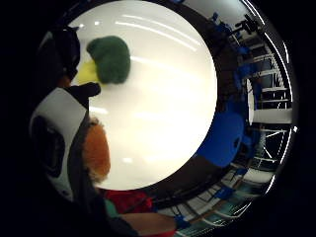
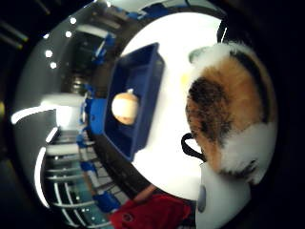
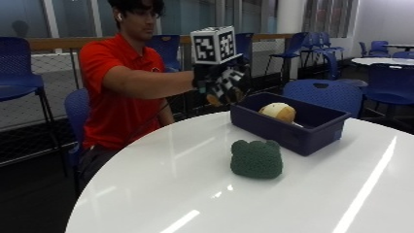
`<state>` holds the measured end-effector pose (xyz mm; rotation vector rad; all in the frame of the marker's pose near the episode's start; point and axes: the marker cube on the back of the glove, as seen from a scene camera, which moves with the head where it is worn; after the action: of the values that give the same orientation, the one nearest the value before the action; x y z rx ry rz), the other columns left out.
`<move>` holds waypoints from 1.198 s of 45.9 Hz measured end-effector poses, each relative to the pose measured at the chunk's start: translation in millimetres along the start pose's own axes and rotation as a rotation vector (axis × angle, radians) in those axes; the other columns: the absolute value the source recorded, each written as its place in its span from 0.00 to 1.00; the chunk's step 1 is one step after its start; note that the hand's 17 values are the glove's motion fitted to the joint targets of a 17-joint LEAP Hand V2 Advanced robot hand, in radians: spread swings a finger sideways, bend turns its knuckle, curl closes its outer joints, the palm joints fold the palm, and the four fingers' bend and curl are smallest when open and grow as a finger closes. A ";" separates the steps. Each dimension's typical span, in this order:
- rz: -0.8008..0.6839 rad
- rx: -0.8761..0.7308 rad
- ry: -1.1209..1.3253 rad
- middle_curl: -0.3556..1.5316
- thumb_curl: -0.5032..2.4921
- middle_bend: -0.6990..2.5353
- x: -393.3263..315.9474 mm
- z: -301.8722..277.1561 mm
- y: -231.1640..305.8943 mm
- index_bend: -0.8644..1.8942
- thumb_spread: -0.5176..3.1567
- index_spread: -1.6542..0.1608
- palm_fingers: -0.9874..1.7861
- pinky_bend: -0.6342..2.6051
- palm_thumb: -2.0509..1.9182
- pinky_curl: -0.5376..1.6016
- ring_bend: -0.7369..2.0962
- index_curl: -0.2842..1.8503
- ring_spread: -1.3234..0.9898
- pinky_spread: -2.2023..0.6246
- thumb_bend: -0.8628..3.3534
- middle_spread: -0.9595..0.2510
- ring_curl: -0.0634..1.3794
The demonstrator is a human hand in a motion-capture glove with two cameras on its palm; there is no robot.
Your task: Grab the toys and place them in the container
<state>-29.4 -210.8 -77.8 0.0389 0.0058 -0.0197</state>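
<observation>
While gripping a furry toy [image 2: 228,109], hand [image 3: 223,82] above table [image 3: 162,184] edge, beside container [image 3: 291,127] rim, green toy [image 3: 256,158] apart.

A round, glossy white table [image 3: 194,194] fills the foreground, its top streaked with reflections of ceiling lights. Blue plastic chairs stand around it: one [image 3: 321,94] just behind the table's far edge, another [image 3: 19,68] well apart by the wall, and several more [image 3: 323,46] near a second white table [image 3: 385,60] in the background. Behind the seated person's red polo shirt [image 3: 116,87] runs a wooden handrail [image 3: 58,43] above a mesh panel, with tall windows [image 3: 71,17] over it.
</observation>
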 end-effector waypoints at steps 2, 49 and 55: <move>-0.027 0.003 -0.004 0.48 0.42 0.40 -18.2 -5.4 -10.9 0.43 0.33 0.70 0.70 0.49 0.69 0.45 0.57 0.42 0.35 0.63 0.25 0.43 0.35; -0.166 -0.108 0.023 0.47 0.33 0.27 -151.5 24.2 -60.1 0.35 0.42 0.72 0.28 0.51 0.50 0.44 0.36 0.37 0.54 0.78 0.19 0.67 0.27; -0.104 -0.093 0.058 0.44 0.31 0.26 -111.5 20.4 -65.9 0.35 0.43 0.72 0.28 0.49 0.49 0.43 0.34 0.34 0.56 0.79 0.19 0.70 0.26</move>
<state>-142.1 -275.2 -59.3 -0.0537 0.0668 -0.1225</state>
